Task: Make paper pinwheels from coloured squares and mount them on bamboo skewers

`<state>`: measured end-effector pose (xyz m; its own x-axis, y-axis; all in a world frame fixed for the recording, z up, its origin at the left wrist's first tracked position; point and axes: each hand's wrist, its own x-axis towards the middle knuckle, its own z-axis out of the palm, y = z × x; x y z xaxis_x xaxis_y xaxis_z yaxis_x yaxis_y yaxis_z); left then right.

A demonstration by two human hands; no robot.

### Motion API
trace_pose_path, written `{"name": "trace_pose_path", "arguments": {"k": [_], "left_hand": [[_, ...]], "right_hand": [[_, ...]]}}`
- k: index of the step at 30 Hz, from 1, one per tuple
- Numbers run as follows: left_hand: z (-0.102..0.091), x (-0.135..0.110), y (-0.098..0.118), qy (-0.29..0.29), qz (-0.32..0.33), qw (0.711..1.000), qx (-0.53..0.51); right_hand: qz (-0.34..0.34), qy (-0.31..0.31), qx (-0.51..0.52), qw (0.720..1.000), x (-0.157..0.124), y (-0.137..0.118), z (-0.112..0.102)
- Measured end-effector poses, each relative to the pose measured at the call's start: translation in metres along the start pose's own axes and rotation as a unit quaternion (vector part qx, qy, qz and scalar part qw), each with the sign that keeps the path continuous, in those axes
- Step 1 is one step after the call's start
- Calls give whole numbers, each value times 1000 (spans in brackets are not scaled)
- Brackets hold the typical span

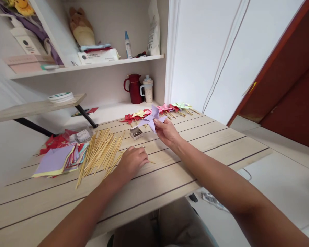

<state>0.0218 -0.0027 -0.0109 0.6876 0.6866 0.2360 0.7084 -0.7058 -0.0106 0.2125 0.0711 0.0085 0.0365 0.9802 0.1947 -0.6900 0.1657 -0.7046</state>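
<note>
My right hand is closed on a purple paper pinwheel, pinching it near its centre between thumb and fingers above the table. My left hand rests low over the tabletop with its fingers curled. A thin wooden stick pokes out beneath those fingers; the exact grip on it is hidden. Left of that hand lies a loose pile of wooden sticks. Just beyond it, a small open box holds little metal pieces. Finished-looking pinwheels on sticks, among them a pale green one, lie in a row along the back.
Stacked coloured paper sheets and red paper pieces lie at the left. A raised wooden stand carries white round items. A dark red jug and a speckled cup stand behind, below a shelf.
</note>
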Motion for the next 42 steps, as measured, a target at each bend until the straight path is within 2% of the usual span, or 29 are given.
{"name": "trace_pose_path", "arguments": {"k": [5, 9, 13, 19, 24, 29, 36, 38, 42], "left_hand": [[-9, -16, -8, 34, -15, 999, 14], [-17, -20, -12, 13, -31, 998, 51], [-13, -12, -9, -2, -21, 999, 47], [-8, 8, 0, -24, 34, 995, 93], [4, 14, 6, 37, 33, 994, 93], [18, 13, 11, 123, -56, 987, 87], [7, 15, 11, 244, -161, 955, 57], [7, 16, 11, 253, -165, 952, 54], [13, 17, 13, 233, -156, 958, 57]], "right_hand": [[8, -27, -16, 999, -1, 0, 0], [6, -30, -18, 999, -1, 1, -1], [8, -41, -11, 999, -1, 2, -3], [17, -37, 25, 999, -1, 0, -1], [39, -40, 38, 998, -1, 3, 0], [49, -21, 50, 997, 1, 4, -2], [63, 68, 115, 989, 2, 10, 1], [69, 77, 119, 987, 1, 13, 2], [99, 90, 145, 980, -2, 15, 8]]}}
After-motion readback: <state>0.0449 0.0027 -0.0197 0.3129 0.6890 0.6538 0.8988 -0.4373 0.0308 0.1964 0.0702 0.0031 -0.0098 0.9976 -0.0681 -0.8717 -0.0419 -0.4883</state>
